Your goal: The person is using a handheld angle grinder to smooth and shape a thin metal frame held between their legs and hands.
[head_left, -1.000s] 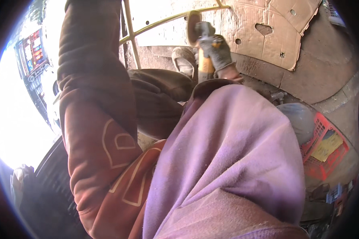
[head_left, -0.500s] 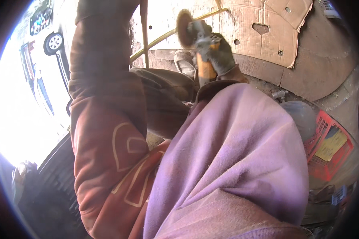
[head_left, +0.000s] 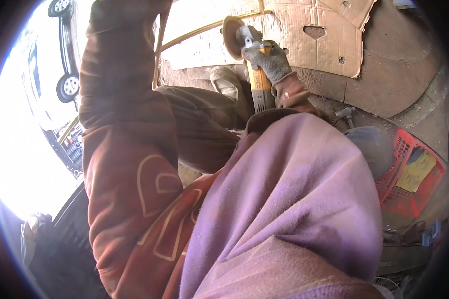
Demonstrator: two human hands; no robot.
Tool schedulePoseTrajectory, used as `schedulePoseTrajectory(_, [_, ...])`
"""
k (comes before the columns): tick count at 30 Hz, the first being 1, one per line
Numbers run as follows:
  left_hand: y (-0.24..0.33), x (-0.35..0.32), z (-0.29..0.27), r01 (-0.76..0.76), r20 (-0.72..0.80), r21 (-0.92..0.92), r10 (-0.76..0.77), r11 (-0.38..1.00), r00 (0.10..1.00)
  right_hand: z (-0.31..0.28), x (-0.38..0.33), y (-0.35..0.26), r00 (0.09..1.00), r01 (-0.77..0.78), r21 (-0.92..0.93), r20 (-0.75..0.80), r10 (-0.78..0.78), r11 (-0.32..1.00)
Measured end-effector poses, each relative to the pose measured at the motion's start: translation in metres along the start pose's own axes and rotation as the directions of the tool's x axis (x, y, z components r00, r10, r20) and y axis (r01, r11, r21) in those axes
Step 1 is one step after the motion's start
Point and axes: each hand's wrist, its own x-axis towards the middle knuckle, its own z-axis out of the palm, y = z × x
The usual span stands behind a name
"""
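Observation:
My right hand [head_left: 268, 61], in a grey work glove, grips the yellow body of an angle grinder [head_left: 259, 92]. The grinder's disc [head_left: 229, 31] is held against or right beside a thin yellow metal tube [head_left: 194, 34] that runs across the ground at the top. My left arm in a rust-brown sleeve [head_left: 119, 99] reaches up and leaves the picture at the top edge, so its hand is hidden. A purple cloth [head_left: 294, 199] on my chest fills the lower middle.
A flattened cardboard sheet [head_left: 329, 35] with holes lies beyond the grinder. A red plastic crate [head_left: 409, 179] with a yellow rag stands at the right. My shoe [head_left: 224, 82] and trouser leg are beside the grinder. A white car [head_left: 60, 50] is parked at the far left.
The grinder and my right hand have shifted slightly up and to the left in the picture. My left arm has swung toward the middle and the car has come into view.

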Motion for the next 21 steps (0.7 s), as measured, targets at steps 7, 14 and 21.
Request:
schedulePoseTrajectory(7, [0.001,0.006,0.004,-0.024,0.023,-0.001,0.024,1.000,0.999,-0.025,0.022,-0.002,0.978,-0.029,0.064,-0.203,0.041,0.998])
schedulePoseTrajectory(14, [0.004,0.008,0.007,-0.043,0.034,0.005,0.042,0.999,0.999,0.005,0.007,-0.007,0.990,-0.045,0.036,-0.129,0.050,0.998])
schedulePoseTrajectory(21, [0.006,0.009,0.011,-0.062,0.043,0.007,0.062,0.998,0.997,-0.036,0.030,0.013,0.969,-0.069,-0.034,-0.239,0.059,0.997])
